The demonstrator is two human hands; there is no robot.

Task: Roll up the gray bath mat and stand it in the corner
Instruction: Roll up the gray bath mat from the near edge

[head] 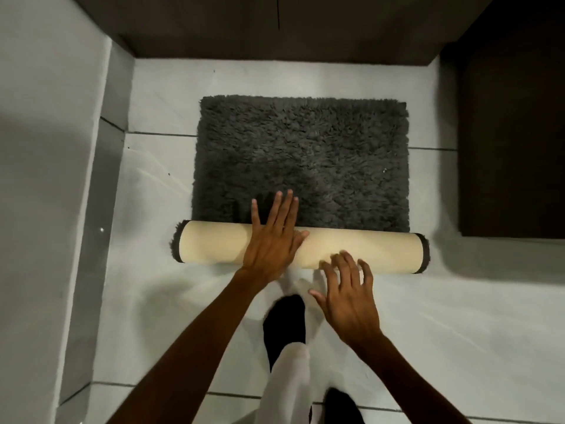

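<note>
The gray shaggy bath mat lies on the white tiled floor, its near edge rolled into a tube that shows the cream backing. My left hand lies flat on top of the roll near its middle, fingers spread and pointing toward the flat part of the mat. My right hand hovers at the near side of the roll, fingers spread, fingertips at the roll's lower edge. Neither hand grips anything.
A dark cabinet base runs along the far side, meeting a gray wall at the far left corner. A dark door or panel stands on the right. My feet in black socks stand just behind the roll.
</note>
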